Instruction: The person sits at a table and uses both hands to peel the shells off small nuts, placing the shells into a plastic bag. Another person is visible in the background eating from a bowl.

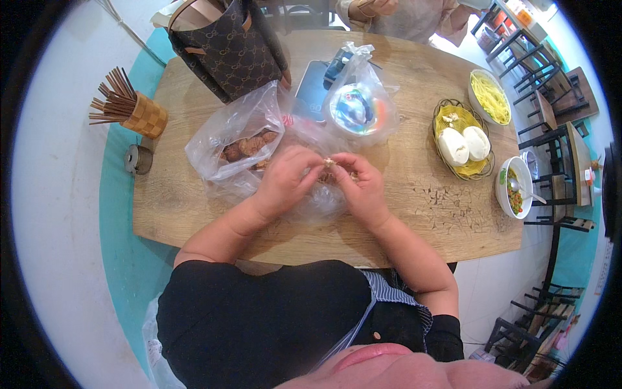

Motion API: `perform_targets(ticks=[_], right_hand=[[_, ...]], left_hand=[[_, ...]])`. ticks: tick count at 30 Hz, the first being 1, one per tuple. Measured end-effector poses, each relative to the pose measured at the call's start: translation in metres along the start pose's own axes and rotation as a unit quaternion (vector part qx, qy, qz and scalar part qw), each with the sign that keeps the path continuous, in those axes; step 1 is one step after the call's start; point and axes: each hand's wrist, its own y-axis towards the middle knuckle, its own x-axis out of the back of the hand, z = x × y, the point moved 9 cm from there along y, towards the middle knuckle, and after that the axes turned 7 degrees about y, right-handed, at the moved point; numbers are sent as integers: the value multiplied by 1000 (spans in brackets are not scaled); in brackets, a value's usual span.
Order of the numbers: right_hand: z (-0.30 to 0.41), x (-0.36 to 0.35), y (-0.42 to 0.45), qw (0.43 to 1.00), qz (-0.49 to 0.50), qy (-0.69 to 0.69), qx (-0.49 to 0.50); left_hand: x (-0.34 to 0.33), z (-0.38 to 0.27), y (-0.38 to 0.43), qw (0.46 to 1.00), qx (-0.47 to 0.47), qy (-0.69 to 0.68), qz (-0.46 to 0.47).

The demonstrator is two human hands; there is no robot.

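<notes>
My left hand point(290, 176) and my right hand point(363, 187) meet over the table, their fingertips pinching a small pale-brown piece point(330, 162), which looks like a bit of nut. Just behind my left hand, an open clear plastic bag point(206, 150) contains several brown, rough-surfaced lumps point(250, 146) that look like walnuts. Beneath my hands lies more crumpled clear plastic point(325, 198), with brown fragments partly hidden by my fingers. A knotted clear bag point(362, 109) with a shiny round item inside stands beyond my right hand.
A patterned handbag point(233, 51) and a chopstick holder point(146, 115) stand leftward on the wooden table point(408, 243), near a metal canister point(138, 159). Rightward are a yellow basket point(440, 154) with white buns point(453, 147), a bowl of yellow shreds point(490, 97) and a bowl with a spoon point(515, 189). Another person point(393, 19) is opposite.
</notes>
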Motion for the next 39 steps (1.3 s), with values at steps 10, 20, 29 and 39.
perform_targets(ticks=[10,20,29,39], right_hand=[[-1,7,4,999,-20,42,-2],[10,3,2,997,0,-62,52],[7,1,0,999,-10,-28,27],[0,5,2,999,-20,29,-7]], left_hand=[[1,-5,0,1000,-19,4,1],[0,-1,0,1000,0,4,-5],[0,-2,0,1000,-4,13,-5],[4,-8,0,1000,-19,-12,-12]])
